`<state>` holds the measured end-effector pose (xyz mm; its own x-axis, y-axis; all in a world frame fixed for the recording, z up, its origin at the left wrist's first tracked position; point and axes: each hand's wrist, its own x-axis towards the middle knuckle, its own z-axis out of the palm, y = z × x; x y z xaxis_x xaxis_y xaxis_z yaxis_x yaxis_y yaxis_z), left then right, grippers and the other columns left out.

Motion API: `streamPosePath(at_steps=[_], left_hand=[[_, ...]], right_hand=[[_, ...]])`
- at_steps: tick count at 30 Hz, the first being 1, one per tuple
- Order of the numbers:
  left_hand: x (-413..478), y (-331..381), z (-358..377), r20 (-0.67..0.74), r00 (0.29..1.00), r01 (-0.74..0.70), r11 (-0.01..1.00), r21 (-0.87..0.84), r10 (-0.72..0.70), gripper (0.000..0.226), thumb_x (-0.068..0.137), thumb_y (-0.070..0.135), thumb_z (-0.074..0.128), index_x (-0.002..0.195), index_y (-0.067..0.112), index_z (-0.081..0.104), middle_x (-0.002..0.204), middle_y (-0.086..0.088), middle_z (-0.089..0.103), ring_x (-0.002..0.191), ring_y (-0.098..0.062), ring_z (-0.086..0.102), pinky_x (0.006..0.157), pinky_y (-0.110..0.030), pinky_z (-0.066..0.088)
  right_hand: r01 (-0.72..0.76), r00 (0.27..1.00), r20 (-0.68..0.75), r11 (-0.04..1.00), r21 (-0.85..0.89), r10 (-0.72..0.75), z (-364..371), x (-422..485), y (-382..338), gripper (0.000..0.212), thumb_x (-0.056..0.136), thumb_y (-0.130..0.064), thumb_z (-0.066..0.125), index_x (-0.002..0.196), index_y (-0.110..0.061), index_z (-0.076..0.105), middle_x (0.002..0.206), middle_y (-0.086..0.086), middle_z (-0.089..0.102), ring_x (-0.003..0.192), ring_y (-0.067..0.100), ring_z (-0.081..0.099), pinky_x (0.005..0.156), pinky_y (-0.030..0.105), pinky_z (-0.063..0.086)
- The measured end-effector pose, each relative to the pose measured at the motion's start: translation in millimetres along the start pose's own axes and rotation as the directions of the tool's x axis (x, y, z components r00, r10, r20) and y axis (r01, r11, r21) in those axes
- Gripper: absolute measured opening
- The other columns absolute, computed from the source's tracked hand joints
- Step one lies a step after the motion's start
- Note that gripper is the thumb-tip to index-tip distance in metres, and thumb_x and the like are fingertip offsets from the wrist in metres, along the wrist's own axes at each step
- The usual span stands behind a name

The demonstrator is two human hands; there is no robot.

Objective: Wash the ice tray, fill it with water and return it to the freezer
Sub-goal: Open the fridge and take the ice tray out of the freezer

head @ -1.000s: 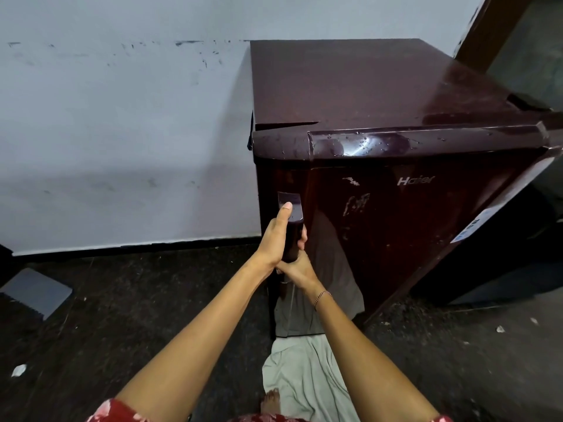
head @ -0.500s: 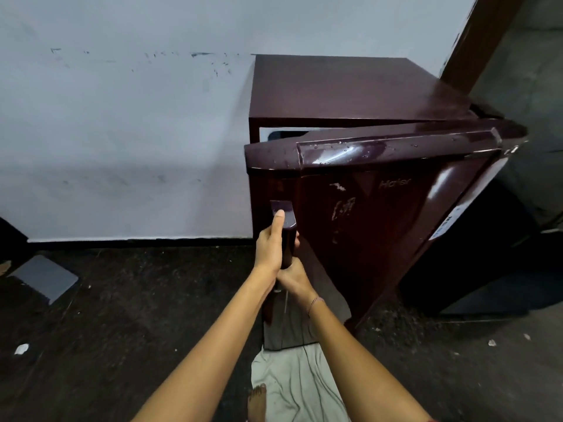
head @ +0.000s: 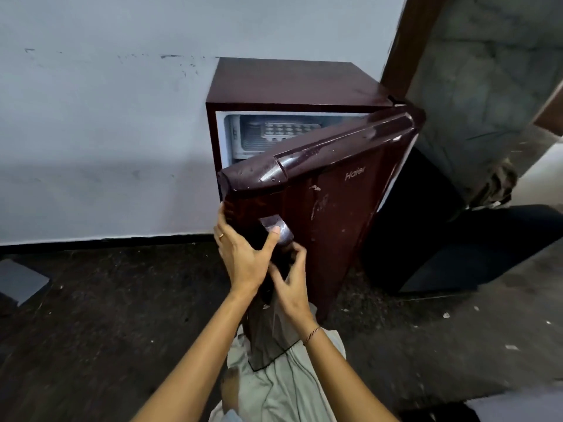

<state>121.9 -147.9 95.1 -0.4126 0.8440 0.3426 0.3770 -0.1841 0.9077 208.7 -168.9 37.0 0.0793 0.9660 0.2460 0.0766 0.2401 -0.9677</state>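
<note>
Since the earlier frames the door (head: 335,208) has swung further out and now stands well clear of the cabinet (head: 289,83), exposing the interior. Nearest the camera, a pale cloth (head: 283,388) lies on the dark floor (head: 106,315) under the door's lower corner. The right hand (head: 292,290) has its fingers curled at the lower part of the handle (head: 268,222); whether they grip it cannot be told. The left hand (head: 243,257) grips the door's free edge, thumb pressed on the handle. Beyond the door, the freezer compartment (head: 253,141) at the cabinet top is in view. The ice tray (head: 289,129) lies inside it, its cell grid visible. A pale wall (head: 106,132) stands behind.
</note>
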Motion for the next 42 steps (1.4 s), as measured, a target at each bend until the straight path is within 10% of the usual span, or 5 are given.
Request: streamPosePath(at_steps=[5,14,26,34,42], left_hand=[[-39.6,10.8,-1.4,-0.059,0.997,-0.052,0.995,0.08,0.057,0.083,0.077,0.062,0.041,0.146,0.017,0.025,0.133,-0.011,0.04,0.125,-0.024,0.039,0.103,-0.049,0.034],[-69.0,35.9,6.4,-0.053,0.961,-0.275,0.959,-0.062,0.272,0.069,0.096,0.057,0.02,0.098,0.005,0.064,0.09,0.001,0.051,0.087,-0.021,0.053,0.076,-0.041,0.046],[-94.5,95.5,63.9,0.241,0.75,-0.588,0.788,-0.183,0.616,0.047,0.092,0.038,0.044,0.066,0.006,0.067,0.11,-0.007,0.059,0.104,-0.02,0.046,0.083,-0.022,0.037],[-103.8,152.9,120.4,0.435,0.516,-0.586,0.675,-0.449,0.738,0.043,0.092,0.021,0.052,0.132,0.006,0.047,0.145,-0.008,0.041,0.137,-0.019,0.033,0.112,-0.033,0.03],[-115.8,173.8,179.9,0.492,0.305,-0.78,0.51,-0.363,0.816,0.042,0.097,0.022,0.043,0.137,0.01,0.046,0.144,-0.007,0.045,0.139,-0.021,0.031,0.115,-0.035,0.026]], right_hand=[[0.308,0.928,-0.166,0.936,-0.17,-0.335,-22.5,-8.9,-67.5,0.05,0.093,-0.035,0.048,0.133,-0.008,0.037,0.135,0.006,0.038,0.126,0.017,0.04,0.105,0.025,0.034],[0.287,0.801,-0.259,0.727,-0.623,-0.539,-75.0,-34.9,-118.9,0.049,0.095,-0.048,0.035,0.133,-0.02,0.049,0.139,0.008,0.039,0.127,0.023,0.036,0.106,0.04,0.034],[-0.236,0.76,-0.391,0.339,-0.911,-0.519,-147.8,-55.5,-173.6,0.028,0.08,-0.049,0.056,0.091,-0.023,0.058,0.105,0.0,0.054,0.1,0.022,0.054,0.095,0.047,0.039],[-0.34,0.741,-0.417,0.241,-0.909,-0.526,-205.4,-67.8,-173.0,0.034,0.087,-0.017,0.056,0.121,-0.016,0.059,0.11,0.003,0.058,0.1,0.021,0.06,0.093,0.043,0.043],[-0.417,0.662,-0.437,0.186,-0.89,-0.608,-269.9,-66.4,-154.0,0.036,0.092,-0.027,0.047,0.124,-0.015,0.06,0.125,0.002,0.061,0.111,0.024,0.055,0.092,0.038,0.042]])
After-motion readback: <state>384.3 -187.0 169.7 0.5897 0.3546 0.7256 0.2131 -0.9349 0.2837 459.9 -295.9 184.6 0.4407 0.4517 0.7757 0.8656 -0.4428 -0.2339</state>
